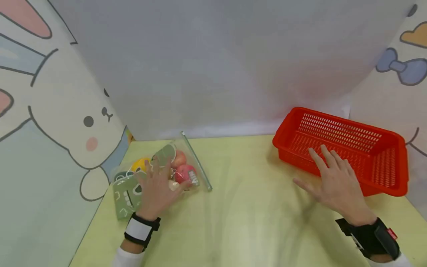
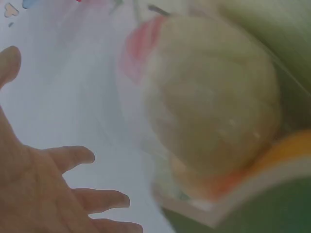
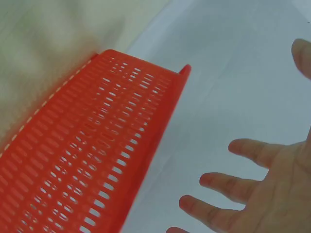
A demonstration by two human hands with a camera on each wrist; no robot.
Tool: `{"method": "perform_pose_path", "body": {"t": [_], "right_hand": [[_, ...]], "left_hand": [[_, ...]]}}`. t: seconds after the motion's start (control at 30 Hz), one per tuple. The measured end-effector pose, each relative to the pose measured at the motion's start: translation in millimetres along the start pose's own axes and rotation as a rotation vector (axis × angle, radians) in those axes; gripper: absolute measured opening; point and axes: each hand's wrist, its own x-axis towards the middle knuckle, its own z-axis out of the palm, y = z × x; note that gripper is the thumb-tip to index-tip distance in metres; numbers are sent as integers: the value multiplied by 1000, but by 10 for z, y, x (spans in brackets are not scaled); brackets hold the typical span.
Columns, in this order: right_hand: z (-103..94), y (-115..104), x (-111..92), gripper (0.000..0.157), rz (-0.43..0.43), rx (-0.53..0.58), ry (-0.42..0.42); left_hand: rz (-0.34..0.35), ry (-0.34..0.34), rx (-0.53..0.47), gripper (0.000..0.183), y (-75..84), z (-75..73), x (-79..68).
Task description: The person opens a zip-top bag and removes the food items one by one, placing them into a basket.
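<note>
A clear bag with a green cartoon print lies at the left of the table. Through its plastic show a pink round item, a peach-coloured one and a yellow one. Above the bag, my left hand has its fingers spread and grips nothing. In the left wrist view a pale round item looms beside that hand, blurred. A red plastic basket with slotted walls stands at the right. My right hand hovers by its near side, fingers extended and holding nothing.
Along the bag's right end runs a thin green strip. The pale yellow tabletop lies between the hands. A white back wall and a left panel with a rabbit drawing enclose the table.
</note>
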Motion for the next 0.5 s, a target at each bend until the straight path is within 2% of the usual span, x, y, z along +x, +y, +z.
{"method": "perform_pose_path", "body": {"t": [0.1, 0.23, 0.37, 0.5], "right_hand": [[61, 71, 99, 101, 18, 33, -6], [160, 167, 211, 96, 35, 49, -2], [258, 237, 289, 86, 83, 76, 13], [349, 286, 335, 76, 141, 72, 46]], "left_hand": [[-62, -22, 21, 106, -284, 36, 63], [-139, -118, 18, 109, -569, 42, 98], [-192, -126, -15, 110, -727, 78, 133], [-192, -106, -7, 108, -803, 134, 178]]}}
